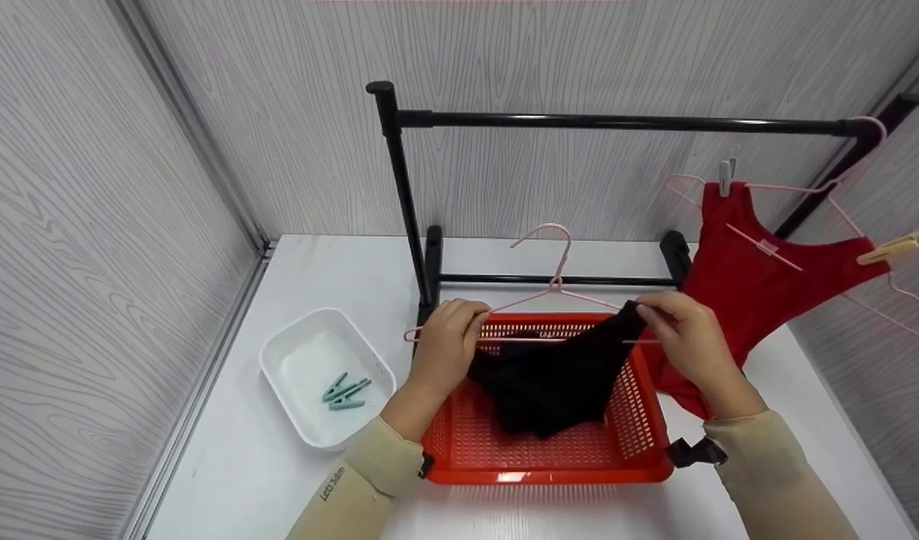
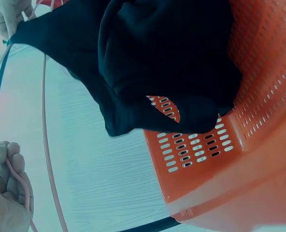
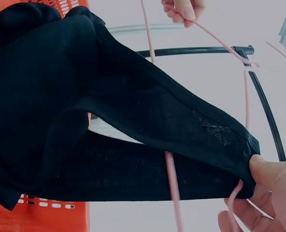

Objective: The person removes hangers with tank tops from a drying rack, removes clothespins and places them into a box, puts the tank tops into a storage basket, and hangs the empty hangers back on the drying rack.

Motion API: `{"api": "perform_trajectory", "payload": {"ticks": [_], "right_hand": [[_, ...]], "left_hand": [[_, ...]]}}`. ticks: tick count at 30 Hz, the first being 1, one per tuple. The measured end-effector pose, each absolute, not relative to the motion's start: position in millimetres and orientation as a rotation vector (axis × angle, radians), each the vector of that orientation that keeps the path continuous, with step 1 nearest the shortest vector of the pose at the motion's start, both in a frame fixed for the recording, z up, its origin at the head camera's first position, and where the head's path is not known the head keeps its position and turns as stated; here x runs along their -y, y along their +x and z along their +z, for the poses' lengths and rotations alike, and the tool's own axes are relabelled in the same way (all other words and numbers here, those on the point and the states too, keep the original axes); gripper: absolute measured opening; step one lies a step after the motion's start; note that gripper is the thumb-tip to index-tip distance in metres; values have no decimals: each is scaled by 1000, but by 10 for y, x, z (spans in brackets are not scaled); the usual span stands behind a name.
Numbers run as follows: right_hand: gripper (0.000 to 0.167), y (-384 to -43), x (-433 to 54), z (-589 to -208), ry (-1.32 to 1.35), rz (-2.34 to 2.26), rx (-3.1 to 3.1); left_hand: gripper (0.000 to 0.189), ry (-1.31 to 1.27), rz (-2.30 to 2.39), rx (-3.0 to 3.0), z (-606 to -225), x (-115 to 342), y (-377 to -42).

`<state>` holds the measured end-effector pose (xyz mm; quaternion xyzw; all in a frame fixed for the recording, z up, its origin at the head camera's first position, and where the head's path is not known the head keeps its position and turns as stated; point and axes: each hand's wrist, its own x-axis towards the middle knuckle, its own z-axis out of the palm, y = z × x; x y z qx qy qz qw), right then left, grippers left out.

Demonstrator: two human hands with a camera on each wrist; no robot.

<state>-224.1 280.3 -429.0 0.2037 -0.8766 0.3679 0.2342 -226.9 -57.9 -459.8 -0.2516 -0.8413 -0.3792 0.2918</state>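
Observation:
A pink hanger [image 1: 557,289] is held above the red basket, its hook upright. My left hand [image 1: 450,337] grips the hanger's left arm. With thumb and fingers my right hand [image 1: 680,322] pinches a strap of a black garment [image 1: 557,382] at the hanger's right side. The garment droops over the basket from that strap; its left part lies near my left hand. In the right wrist view, the hanger's arm [image 3: 233,198] comes out of the strap beside the right fingers. The left wrist view shows the left palm [image 2: 9,193] with the hanger wire across it.
A red plastic basket [image 1: 549,476] stands beneath the hands. At left, a white tray [image 1: 279,375] holds green clothespins [image 1: 346,397]. Behind is a black rack [image 1: 617,122]. A red top [image 1: 759,285], pinned with clothespins, hangs from its right end on a pink hanger.

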Motion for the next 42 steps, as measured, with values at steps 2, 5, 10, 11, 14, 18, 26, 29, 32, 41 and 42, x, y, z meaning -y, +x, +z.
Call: {"api": "perform_trajectory", "payload": {"ticks": [2, 5, 10, 11, 14, 18, 26, 29, 32, 41, 42], "right_hand": [[15, -2232, -2830, -4295, 532, 1014, 2404], [14, -2214, -2869, -4307, 466, 1029, 2422], [13, -2176, -2935, -4332, 327, 1061, 2455], [13, -2168, -2945, -4339, 300, 1063, 2455], [14, -2148, -2957, -4364, 204, 1070, 2437], [18, -2129, -2931, -4416, 56, 1111, 2435], [27, -2098, -2910, -4486, -157, 1323, 2416], [28, -2092, -2926, -4503, -178, 1411, 2396], [27, -2087, -2925, -4528, -180, 1499, 2357], [29, -2086, -2914, -4590, -228, 1503, 2371], [29, -2087, -2916, -4596, -234, 1494, 2377]], "left_hand": [[14, -664, -1013, 2225, -4595, 596, -2269], [13, -662, -1002, 2208, -4590, 619, -2270], [13, -644, -1004, 2201, -4585, 657, -2272], [13, -639, -1007, 2202, -4585, 666, -2272], [12, -624, -1004, 2209, -4585, 693, -2278], [11, -600, -993, 2215, -4575, 725, -2280], [11, -610, -980, 2207, -4550, 765, -2281], [11, -615, -977, 2204, -4548, 784, -2289], [11, -617, -969, 2206, -4546, 811, -2300], [9, -625, -946, 2200, -4508, 891, -2313], [9, -629, -945, 2200, -4508, 895, -2313]]}}
